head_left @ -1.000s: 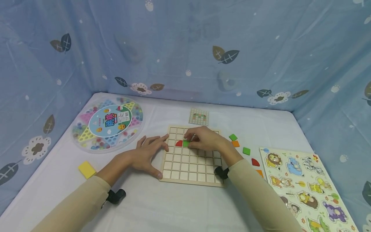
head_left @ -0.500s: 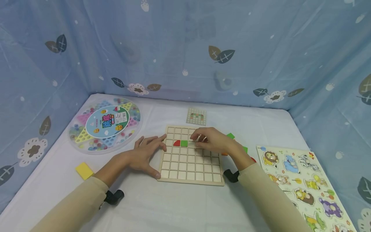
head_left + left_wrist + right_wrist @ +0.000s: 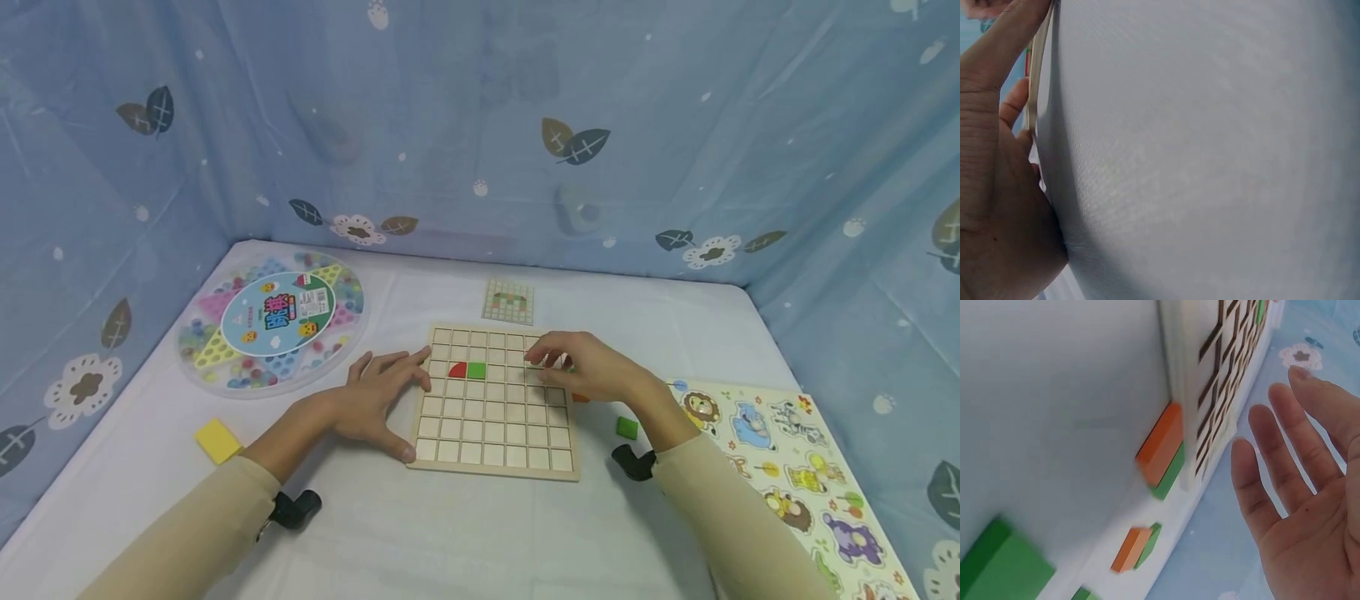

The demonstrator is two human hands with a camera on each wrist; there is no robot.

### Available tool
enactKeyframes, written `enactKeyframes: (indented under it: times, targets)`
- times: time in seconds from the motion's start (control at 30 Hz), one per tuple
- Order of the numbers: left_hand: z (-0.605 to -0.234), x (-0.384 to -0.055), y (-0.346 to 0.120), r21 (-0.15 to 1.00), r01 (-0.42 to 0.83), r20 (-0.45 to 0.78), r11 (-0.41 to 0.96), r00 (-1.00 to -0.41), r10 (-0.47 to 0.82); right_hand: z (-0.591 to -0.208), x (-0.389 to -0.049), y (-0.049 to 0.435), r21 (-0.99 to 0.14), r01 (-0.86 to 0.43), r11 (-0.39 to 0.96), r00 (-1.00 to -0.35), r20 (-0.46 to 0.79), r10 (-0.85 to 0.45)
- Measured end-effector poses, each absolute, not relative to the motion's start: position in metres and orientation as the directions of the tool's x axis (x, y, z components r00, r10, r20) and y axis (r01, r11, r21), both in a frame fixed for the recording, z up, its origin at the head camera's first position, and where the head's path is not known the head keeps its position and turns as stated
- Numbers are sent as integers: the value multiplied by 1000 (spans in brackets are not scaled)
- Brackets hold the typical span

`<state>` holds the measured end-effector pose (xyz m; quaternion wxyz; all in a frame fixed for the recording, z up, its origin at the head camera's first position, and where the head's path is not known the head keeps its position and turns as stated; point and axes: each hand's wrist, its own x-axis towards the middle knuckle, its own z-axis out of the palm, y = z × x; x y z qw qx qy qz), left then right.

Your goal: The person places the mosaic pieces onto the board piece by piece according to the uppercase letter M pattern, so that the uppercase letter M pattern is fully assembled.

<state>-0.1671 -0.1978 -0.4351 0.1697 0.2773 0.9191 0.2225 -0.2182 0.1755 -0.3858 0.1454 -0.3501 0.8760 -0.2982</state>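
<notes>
A wooden grid board [image 3: 491, 468] lies flat on the white table. Side by side in its cells sit a red quarter-round tile [image 3: 458, 370] and a green square tile [image 3: 476, 371]. My left hand [image 3: 372, 406] rests along the board's left edge, thumb and fingers spread and touching the rim. Over the board's right part hovers my right hand [image 3: 588, 367], its fingers loosely bent with nothing between them. In the right wrist view, its palm [image 3: 1310, 531] is bare, and orange tiles [image 3: 1163, 444] and green tiles [image 3: 1010, 565] lie beside the board, partly hidden by the hand in the head view.
A small pattern card [image 3: 508, 302] lies behind the board. At the left are a round marble game box [image 3: 273, 321] and a yellow block [image 3: 218, 441]. An animal puzzle board [image 3: 810, 467] fills the right side, partly under the right forearm. A blue curtain [image 3: 480, 125] encloses the table.
My right hand has left the green square tile in its cell and moved right across the board. The left hand stays at the rim. The head view has shifted slightly.
</notes>
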Motion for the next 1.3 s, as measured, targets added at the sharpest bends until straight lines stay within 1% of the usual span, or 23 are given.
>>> enactKeyframes:
  times: [0.1, 0.4, 0.53, 1.0, 1.3]
  targets:
    - [-434, -167, -198, 503, 436, -190, 746, -787, 587, -385, -216, 184, -612, -536, 582, -716, -36, -697]
    - [-437, -168, -198, 499, 436, -187, 749, -789, 585, -386, -214, 207, -594, -492, 637, -765, -55, -642]
    - [-437, -167, -198, 501, 434, -190, 749, -789, 584, -388, -213, 216, -602, -487, 633, -770, -46, -637]
    - [-435, -167, -198, 502, 437, -184, 746, -789, 586, -393, -215, 245, -577, -477, 663, -799, -29, -601]
    - [-434, -165, -198, 510, 438, -180, 740, -787, 590, -398, -218, 259, -567, -412, 713, -840, -67, -538]
